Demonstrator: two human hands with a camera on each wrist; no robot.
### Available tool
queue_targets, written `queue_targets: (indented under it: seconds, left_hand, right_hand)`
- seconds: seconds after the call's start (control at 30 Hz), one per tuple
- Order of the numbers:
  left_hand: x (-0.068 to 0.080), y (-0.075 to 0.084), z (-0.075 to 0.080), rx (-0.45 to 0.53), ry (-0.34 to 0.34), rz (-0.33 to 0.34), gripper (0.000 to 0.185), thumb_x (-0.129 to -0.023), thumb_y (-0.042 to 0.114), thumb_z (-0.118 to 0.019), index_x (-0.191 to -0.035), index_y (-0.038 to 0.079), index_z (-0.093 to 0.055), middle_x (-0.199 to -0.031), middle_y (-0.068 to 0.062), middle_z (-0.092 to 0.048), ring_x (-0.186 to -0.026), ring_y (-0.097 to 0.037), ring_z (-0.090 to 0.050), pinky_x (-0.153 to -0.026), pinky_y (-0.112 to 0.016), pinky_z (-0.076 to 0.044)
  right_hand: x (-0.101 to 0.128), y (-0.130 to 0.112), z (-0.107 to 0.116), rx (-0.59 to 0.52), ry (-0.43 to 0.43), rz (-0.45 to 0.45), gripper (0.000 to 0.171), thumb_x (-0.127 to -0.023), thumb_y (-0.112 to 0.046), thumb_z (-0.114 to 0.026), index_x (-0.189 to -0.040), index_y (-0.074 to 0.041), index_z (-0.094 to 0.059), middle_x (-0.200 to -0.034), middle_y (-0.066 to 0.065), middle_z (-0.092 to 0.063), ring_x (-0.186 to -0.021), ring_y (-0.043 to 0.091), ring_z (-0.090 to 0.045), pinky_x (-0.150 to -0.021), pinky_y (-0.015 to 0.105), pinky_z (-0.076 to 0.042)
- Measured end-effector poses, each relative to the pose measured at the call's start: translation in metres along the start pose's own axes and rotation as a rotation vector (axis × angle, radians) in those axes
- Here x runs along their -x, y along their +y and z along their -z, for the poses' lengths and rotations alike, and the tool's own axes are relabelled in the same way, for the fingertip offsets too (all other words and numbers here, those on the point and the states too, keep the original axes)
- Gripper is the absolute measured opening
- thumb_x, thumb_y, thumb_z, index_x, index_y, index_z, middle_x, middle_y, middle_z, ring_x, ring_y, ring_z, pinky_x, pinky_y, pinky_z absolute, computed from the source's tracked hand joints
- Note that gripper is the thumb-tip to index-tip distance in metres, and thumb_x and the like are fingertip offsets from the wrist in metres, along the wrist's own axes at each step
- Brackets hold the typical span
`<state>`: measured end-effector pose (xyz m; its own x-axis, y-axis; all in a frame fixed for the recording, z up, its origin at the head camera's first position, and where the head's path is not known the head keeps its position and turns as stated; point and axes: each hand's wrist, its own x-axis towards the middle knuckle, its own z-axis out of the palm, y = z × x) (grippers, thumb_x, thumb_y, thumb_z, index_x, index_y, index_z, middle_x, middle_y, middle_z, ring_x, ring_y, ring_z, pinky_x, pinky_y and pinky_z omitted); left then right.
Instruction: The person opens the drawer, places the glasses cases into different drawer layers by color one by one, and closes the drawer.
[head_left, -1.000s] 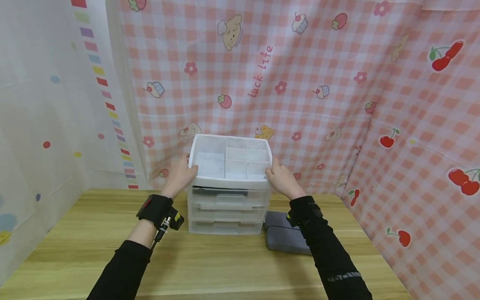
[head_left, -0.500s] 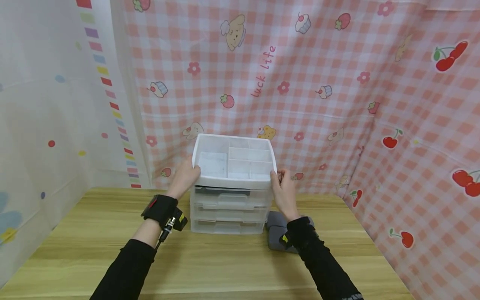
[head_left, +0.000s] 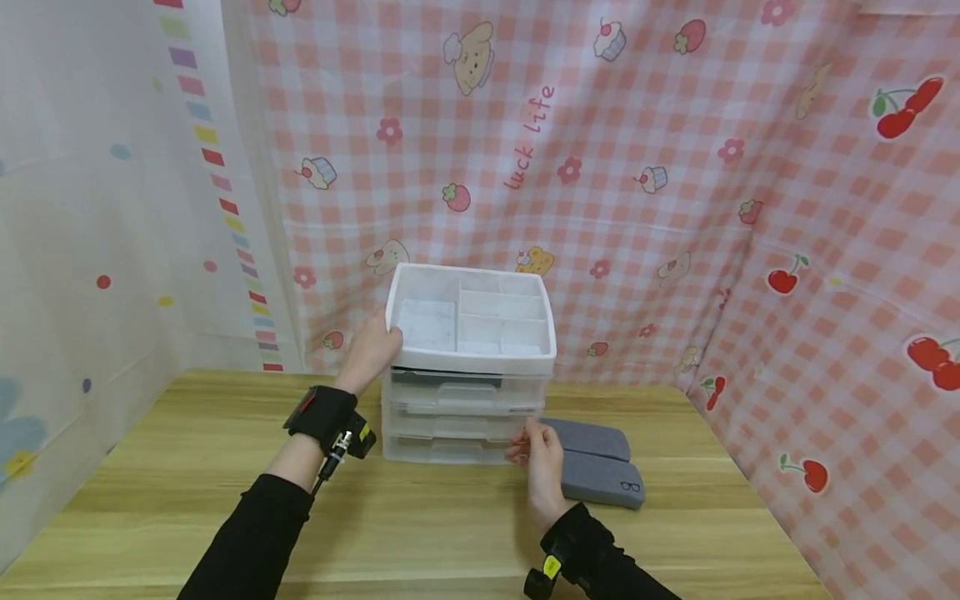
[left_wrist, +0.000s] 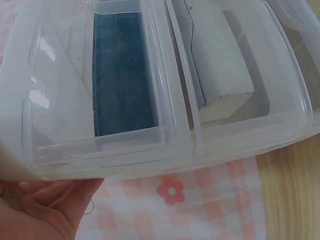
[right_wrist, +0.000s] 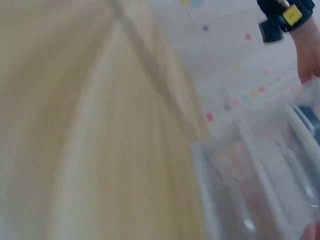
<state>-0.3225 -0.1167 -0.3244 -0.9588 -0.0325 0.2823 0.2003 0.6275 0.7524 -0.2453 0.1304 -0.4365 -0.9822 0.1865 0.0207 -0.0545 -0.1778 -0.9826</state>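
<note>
A small desktop drawer unit (head_left: 465,408) with three clear drawers stands on the table, topped by a white divided tray. My left hand (head_left: 371,350) grips the tray's left rim, its thumb over the edge. Through the clear fronts in the left wrist view, the upper drawer shows a dark blue flat item (left_wrist: 125,75) and the one below a white box (left_wrist: 220,55). My right hand (head_left: 542,467) is low by the unit's front right corner, fingers loosely bent, holding nothing. The right wrist view is blurred.
A grey glasses case (head_left: 600,479) with a small glasses print lies on the wooden table (head_left: 420,533), right of the drawer unit and partly behind the right hand. Pink checked cloth (head_left: 480,150) hangs behind and to the right; a dotted white sheet (head_left: 90,217) hangs at left.
My right hand has let go of the tray's right rim and come down toward the lower drawers, uncovering more of the glasses case. The left hand keeps its grip on the left rim.
</note>
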Motion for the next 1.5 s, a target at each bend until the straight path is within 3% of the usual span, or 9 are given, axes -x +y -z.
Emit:
queue_targets:
  seconds: [0.07,0.17,0.27,0.33,0.43,0.9,1.17,1.5]
  left_hand:
    - [0.000,0.000,0.000,-0.001,0.000,0.000,0.050,-0.091,0.011,-0.036,-0.138,-0.003,-0.041,-0.133,-0.025,-0.053,-0.105,-0.035,-0.055,-0.087,-0.048,-0.046]
    - [0.000,0.000,0.001,0.003,-0.004,0.004,0.050,-0.091,0.011,-0.036,-0.139,-0.004,-0.040,-0.134,-0.025,-0.052,-0.111,-0.036,-0.055,-0.090,-0.049,-0.046]
    - [0.001,0.001,0.001,0.006,-0.006,0.011,0.051,-0.091,0.012,-0.035,-0.139,-0.004,-0.039,-0.135,-0.025,-0.052,-0.111,-0.036,-0.055,-0.089,-0.048,-0.046]
    - [0.002,0.002,0.001,0.004,-0.004,0.015,0.050,-0.091,0.012,-0.036,-0.139,-0.003,-0.039,-0.134,-0.025,-0.053,-0.106,-0.035,-0.055,-0.086,-0.047,-0.046]
    - [0.002,0.002,0.001,-0.003,0.000,0.014,0.049,-0.091,0.012,-0.036,-0.138,-0.004,-0.040,-0.133,-0.025,-0.053,-0.104,-0.035,-0.055,-0.085,-0.046,-0.046]
    - [0.002,0.002,0.000,0.000,-0.001,0.021,0.050,-0.092,0.013,-0.036,-0.139,-0.003,-0.039,-0.136,-0.024,-0.051,-0.115,-0.037,-0.053,-0.096,-0.051,-0.044]
    - [0.002,0.002,0.001,-0.013,0.002,0.021,0.051,-0.091,0.011,-0.036,-0.139,-0.004,-0.040,-0.137,-0.025,-0.051,-0.112,-0.037,-0.052,-0.094,-0.051,-0.043]
    - [0.002,0.002,0.000,-0.019,0.005,0.015,0.049,-0.091,0.011,-0.036,-0.137,-0.005,-0.041,-0.133,-0.025,-0.053,-0.095,-0.034,-0.054,-0.079,-0.042,-0.045]
  right_hand:
    - [0.006,0.008,-0.002,-0.034,-0.091,-0.076,0.032,-0.103,-0.029,-0.038,-0.113,0.000,-0.043,-0.087,-0.003,-0.063,-0.073,0.006,-0.061,-0.075,0.024,-0.049]
    - [0.010,0.019,-0.005,-0.114,-0.228,-0.195,0.044,-0.104,-0.028,-0.033,-0.129,0.008,-0.031,-0.117,0.019,-0.060,-0.101,0.019,-0.063,-0.097,0.033,-0.047]
    - [0.009,0.028,-0.009,-0.225,-0.304,-0.311,0.054,-0.104,-0.026,-0.028,-0.140,0.013,-0.016,-0.143,0.034,-0.034,-0.130,0.039,-0.045,-0.113,0.042,-0.032]
    - [0.008,0.033,-0.013,-0.314,-0.325,-0.377,0.058,-0.104,-0.024,-0.026,-0.143,0.015,-0.007,-0.149,0.037,-0.018,-0.140,0.043,-0.027,-0.117,0.044,-0.023]
    - [0.007,0.039,-0.017,-0.413,-0.337,-0.438,0.061,-0.104,-0.022,-0.024,-0.144,0.016,0.003,-0.151,0.037,-0.007,-0.144,0.045,-0.014,-0.119,0.042,-0.017]
    - [0.001,0.052,-0.028,-0.575,-0.315,-0.458,0.062,-0.104,-0.023,-0.026,-0.147,0.011,0.003,-0.156,0.030,-0.004,-0.147,0.037,-0.009,-0.121,0.038,-0.014]
    - [0.001,0.054,-0.030,-0.567,-0.304,-0.460,0.060,-0.104,-0.022,-0.025,-0.148,0.010,0.000,-0.156,0.028,-0.005,-0.147,0.036,-0.010,-0.121,0.038,-0.013]
    - [0.015,0.051,-0.023,-0.524,-0.358,-0.475,0.056,-0.104,-0.020,-0.019,-0.148,0.010,0.000,-0.156,0.030,-0.006,-0.147,0.037,-0.009,-0.121,0.040,-0.012]
